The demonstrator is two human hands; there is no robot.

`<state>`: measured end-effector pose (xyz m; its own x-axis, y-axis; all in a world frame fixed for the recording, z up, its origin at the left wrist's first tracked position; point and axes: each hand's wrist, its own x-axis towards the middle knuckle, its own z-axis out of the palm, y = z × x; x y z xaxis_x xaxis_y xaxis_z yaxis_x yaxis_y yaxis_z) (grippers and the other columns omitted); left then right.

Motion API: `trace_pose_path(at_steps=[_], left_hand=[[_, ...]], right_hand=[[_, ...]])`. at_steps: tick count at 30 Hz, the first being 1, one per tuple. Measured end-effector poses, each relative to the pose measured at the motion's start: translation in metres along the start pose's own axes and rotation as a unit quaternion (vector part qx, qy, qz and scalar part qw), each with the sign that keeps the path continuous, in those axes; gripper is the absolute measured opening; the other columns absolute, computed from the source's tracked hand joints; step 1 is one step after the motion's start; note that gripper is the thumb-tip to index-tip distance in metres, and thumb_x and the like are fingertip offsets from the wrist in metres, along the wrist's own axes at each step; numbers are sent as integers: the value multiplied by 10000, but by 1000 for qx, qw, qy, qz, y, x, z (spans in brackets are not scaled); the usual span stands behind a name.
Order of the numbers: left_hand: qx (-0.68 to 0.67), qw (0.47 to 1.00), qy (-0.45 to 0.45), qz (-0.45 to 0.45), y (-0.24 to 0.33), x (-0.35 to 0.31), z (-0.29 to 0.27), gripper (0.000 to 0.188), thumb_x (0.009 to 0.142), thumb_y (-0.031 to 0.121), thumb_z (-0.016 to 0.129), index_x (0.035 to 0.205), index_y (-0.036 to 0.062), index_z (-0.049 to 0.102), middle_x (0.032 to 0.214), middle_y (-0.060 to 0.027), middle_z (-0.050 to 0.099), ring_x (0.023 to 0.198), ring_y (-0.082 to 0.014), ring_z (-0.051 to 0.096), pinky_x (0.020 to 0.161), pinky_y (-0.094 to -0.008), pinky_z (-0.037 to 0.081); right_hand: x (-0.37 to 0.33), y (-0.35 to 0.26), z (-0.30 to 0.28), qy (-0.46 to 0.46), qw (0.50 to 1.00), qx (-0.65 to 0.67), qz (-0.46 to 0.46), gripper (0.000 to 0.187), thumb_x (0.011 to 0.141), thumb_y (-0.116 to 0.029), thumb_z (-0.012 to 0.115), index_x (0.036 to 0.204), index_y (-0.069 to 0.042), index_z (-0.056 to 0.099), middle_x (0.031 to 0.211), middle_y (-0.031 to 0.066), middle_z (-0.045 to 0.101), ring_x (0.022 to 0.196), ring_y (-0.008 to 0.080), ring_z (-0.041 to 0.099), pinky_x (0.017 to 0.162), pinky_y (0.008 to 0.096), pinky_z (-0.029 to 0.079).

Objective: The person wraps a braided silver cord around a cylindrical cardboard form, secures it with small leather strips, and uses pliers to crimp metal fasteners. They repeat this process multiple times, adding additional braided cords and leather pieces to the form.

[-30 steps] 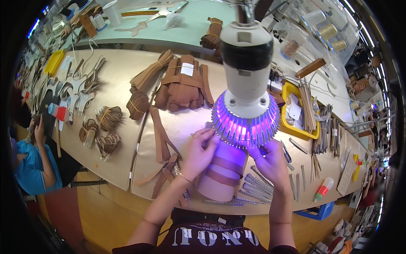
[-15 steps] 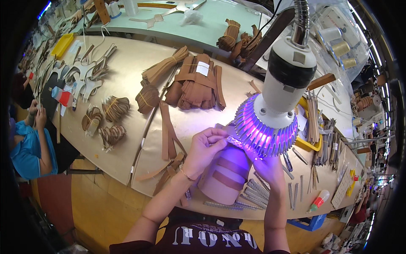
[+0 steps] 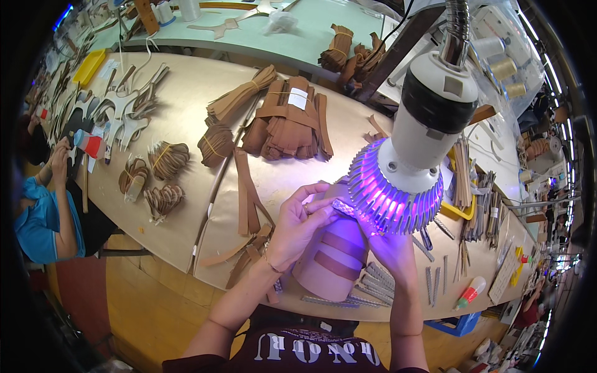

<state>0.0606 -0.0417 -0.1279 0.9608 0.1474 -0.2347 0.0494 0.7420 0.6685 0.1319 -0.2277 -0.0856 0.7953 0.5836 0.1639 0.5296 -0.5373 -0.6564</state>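
Braid is pinched in your left hand beside the lamp, probably for light; right hand's grip can't be told.

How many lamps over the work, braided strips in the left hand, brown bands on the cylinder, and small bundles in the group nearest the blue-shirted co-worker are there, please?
Lamp: 1
Braided strip in left hand: 1
Brown bands on cylinder: 2
Small bundles in that group: 3
Total: 7
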Motion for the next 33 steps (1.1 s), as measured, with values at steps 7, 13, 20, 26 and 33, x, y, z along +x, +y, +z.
trace_pose_path(at_steps=[7, 13, 20, 26, 33], left_hand=[[2, 1000, -2, 3, 0, -1, 0, 383, 942, -32, 540, 1304, -12, 416, 1184, -184, 630, 1072, -177, 632, 941, -284, 530], [15, 1000, 14, 9, 0, -3, 4, 371, 948, -32, 522, 1301, -16, 409, 1215, -215, 616, 1101, -201, 626, 956, -301, 530], [14, 1000, 18, 18, 0, -5, 6, 399, 947, -28, 527, 1325, -12, 401, 1211, -228, 615, 1075, -200, 637, 956, -296, 530], [10, 1000, 19, 9, 2, -4, 6, 438, 929, -33, 563, 1334, -17, 399, 1178, -226, 630, 1044, -193, 650, 951, -282, 523], [39, 998, 48, 19, 1, -6, 11, 450, 912, -43, 594, 1325, -24, 416, 1110, -210, 661, 1026, -189, 658, 931, -272, 523]], right_hand=[[2, -5, -1, 18, 999, -29, -34, 345, 861, -126, 727, 1161, -13, 601, 1044, 126, 661, 930, 249, 657, 789, 383, 519], [4, -9, 0, 17, 998, 51, 13, 295, 757, -81, 695, 1038, -13, 634, 1005, 165, 637, 939, 370, 607, 838, 456, 476], [5, -8, 5, 36, 998, 50, 20, 268, 760, -50, 650, 1025, -7, 640, 968, 185, 645, 905, 395, 611, 818, 453, 490], [4, -8, 5, 36, 965, 237, 108, 277, 777, 13, 565, 1048, 21, 624, 965, 97, 658, 914, 194, 624, 811, 347, 498], [8, -8, 0, -11, 971, 218, 95, 264, 813, 44, 523, 1061, 24, 612, 970, 57, 652, 908, 115, 594, 794, 291, 490]])
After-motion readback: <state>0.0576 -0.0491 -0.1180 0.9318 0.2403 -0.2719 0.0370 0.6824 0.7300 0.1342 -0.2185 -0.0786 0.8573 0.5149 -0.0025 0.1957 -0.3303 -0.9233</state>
